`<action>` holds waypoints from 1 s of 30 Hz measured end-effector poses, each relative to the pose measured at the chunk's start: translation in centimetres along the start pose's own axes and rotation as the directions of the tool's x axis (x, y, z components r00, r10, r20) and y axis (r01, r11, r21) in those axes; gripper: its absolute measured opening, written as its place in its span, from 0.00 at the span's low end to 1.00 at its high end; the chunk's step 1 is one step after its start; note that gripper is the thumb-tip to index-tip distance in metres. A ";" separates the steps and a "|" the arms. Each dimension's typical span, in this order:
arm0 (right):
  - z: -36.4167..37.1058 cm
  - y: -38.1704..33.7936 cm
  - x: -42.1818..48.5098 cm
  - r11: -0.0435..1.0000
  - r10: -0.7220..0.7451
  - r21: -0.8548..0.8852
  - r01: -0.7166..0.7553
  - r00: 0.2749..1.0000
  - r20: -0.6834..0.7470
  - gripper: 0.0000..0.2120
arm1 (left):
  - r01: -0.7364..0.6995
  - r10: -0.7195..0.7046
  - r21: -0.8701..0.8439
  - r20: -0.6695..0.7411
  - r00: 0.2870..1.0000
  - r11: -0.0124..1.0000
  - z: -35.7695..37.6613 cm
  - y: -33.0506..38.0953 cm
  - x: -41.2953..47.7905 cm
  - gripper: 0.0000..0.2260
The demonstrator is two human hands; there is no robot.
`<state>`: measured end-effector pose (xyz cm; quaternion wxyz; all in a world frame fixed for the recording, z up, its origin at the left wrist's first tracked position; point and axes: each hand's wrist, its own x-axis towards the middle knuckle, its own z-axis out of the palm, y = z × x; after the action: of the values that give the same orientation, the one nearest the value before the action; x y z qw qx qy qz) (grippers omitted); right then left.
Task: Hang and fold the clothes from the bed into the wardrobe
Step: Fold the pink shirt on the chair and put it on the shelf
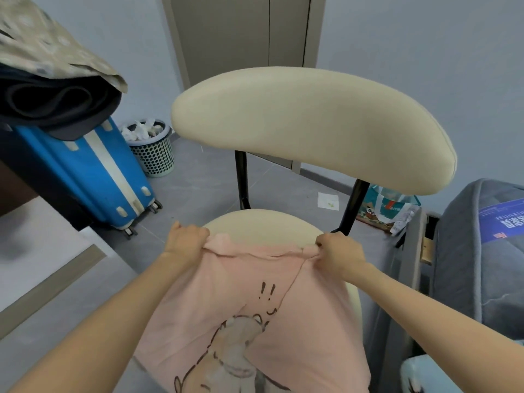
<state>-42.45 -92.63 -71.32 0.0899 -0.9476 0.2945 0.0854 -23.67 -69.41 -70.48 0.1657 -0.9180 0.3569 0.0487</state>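
Now both hands are on the pink shirt [226, 302], which is spread over the chair [306, 126] seat with its cartoon print up. Left hand [185, 236] has fingers curled round the top edge at one corner, right hand [338, 252] pinches the opposite corner, and the edge runs between the two fists. All the cloth lies below the grips, draped toward the person.

Soft, even indoor light, fairly bright, casting only faint shadows. Wide-angle distortion bends the edges; the left edge looks blurred, perhaps out of focus.
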 end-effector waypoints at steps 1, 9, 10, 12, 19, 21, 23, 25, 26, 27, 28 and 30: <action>-0.7 -0.1 0.0 1.000 -0.011 0.022 0.012 1.000 -0.025 0.08 | 0.022 -0.021 0.022 -0.034 0.999 1.000 -0.5 -0.3 -0.2 0.10; -6.7 -2.2 2.2 0.967 -0.014 0.242 0.073 0.971 -0.237 0.02 | 0.233 -0.230 -0.006 -0.200 0.952 0.972 -5.1 -2.7 0.5 0.10; -7.2 -2.5 2.7 0.964 -0.008 0.255 0.079 0.964 -0.266 0.02 | 0.246 -0.245 -0.021 -0.219 0.944 0.969 -5.5 -2.8 0.8 0.10; -7.9 -3.0 3.4 0.958 0.017 0.276 0.077 0.947 -0.320 0.02 | 0.266 -0.272 -0.061 -0.258 0.927 0.962 -6.1 -3.0 1.2 0.09; -6.3 -3.0 1.4 0.953 0.049 0.301 0.047 0.952 -0.303 0.06 | 0.189 -0.194 -0.043 -0.258 0.946 0.981 -4.1 -3.6 -1.6 0.09; -5.8 -2.9 -0.3 0.953 0.015 0.292 0.080 0.950 -0.310 0.09 | 0.157 -0.167 -0.059 -0.265 0.950 0.986 -3.2 -3.6 -3.6 0.09; -5.6 -2.7 -2.3 0.942 -0.045 0.305 0.141 0.953 -0.301 0.11 | 0.102 -0.133 -0.121 -0.292 0.947 0.987 -2.5 -3.6 -5.9 0.08; -5.1 -2.5 -4.8 0.935 -0.125 0.288 0.205 0.954 -0.272 0.10 | 0.017 -0.081 -0.195 -0.329 0.941 0.981 -1.6 -3.8 -8.4 0.08; -4.8 -2.5 -6.1 0.935 -0.166 0.268 0.234 0.953 -0.254 0.09 | -0.042 -0.046 -0.236 -0.352 0.935 0.971 -1.1 -3.9 -9.7 0.08; -4.4 -2.4 -7.5 0.931 -0.204 0.254 0.262 0.951 -0.233 0.09 | -0.101 -0.009 -0.272 -0.374 0.927 0.957 -0.4 -4.0 -11.0 0.09; -4.0 -2.4 -8.8 0.927 -0.240 0.243 0.287 0.949 -0.205 0.13 | -0.147 0.026 -0.289 -0.383 0.923 0.946 0.3 -4.0 -12.3 0.11; -2.7 -2.2 -11.0 0.928 -0.307 0.179 0.327 0.942 -0.134 0.18 | -0.179 0.082 -0.267 -0.337 0.938 0.947 1.6 -3.8 -14.6 0.15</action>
<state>-49.82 -85.43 -66.10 0.1812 -0.9721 0.1488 -0.0096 -31.85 -56.88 -67.95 -0.0367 -0.9019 0.4286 -0.0381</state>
